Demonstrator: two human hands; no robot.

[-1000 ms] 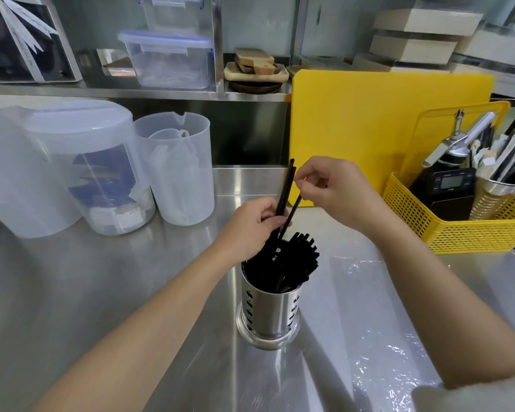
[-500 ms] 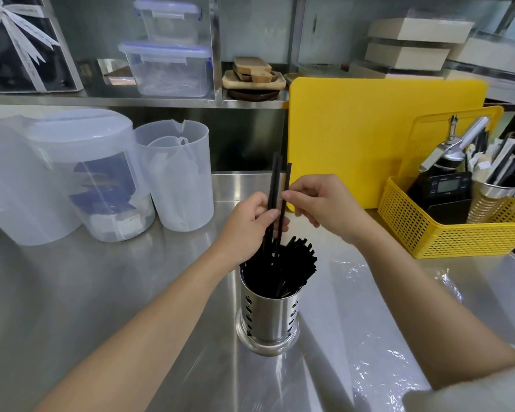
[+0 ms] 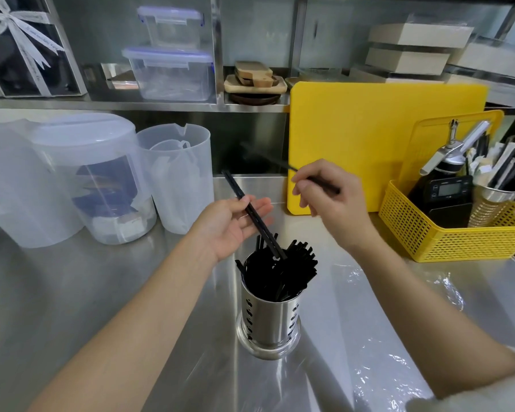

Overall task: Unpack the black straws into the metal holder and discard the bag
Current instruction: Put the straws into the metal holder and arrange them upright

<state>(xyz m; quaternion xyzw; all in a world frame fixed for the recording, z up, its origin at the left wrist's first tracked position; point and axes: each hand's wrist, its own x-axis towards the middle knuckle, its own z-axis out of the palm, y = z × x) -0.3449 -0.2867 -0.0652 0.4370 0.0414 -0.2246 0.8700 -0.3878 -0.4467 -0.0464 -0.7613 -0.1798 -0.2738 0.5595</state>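
Note:
A perforated metal holder (image 3: 268,325) stands on the steel counter, packed with black straws (image 3: 283,272). My left hand (image 3: 231,226) hovers just above and left of it, palm up, thumb and fingers pinching two black straws (image 3: 244,200) that slant up to the left with their lower ends at the holder's mouth. My right hand (image 3: 329,200) is raised to the right and grips one black straw (image 3: 283,165), blurred, pointing up-left. The clear plastic bag (image 3: 378,337) lies flat on the counter right of the holder.
A yellow cutting board (image 3: 384,138) leans at the back. A yellow basket (image 3: 458,242) with a scale and utensils sits at the right. Translucent pitchers (image 3: 176,176) and a lidded jug (image 3: 81,173) stand at the left. Shelves above hold boxes.
My right hand has pulled one straw away to the right and upward. My left hand has opened out and tilted, and its two straws now lean left instead of standing upright.

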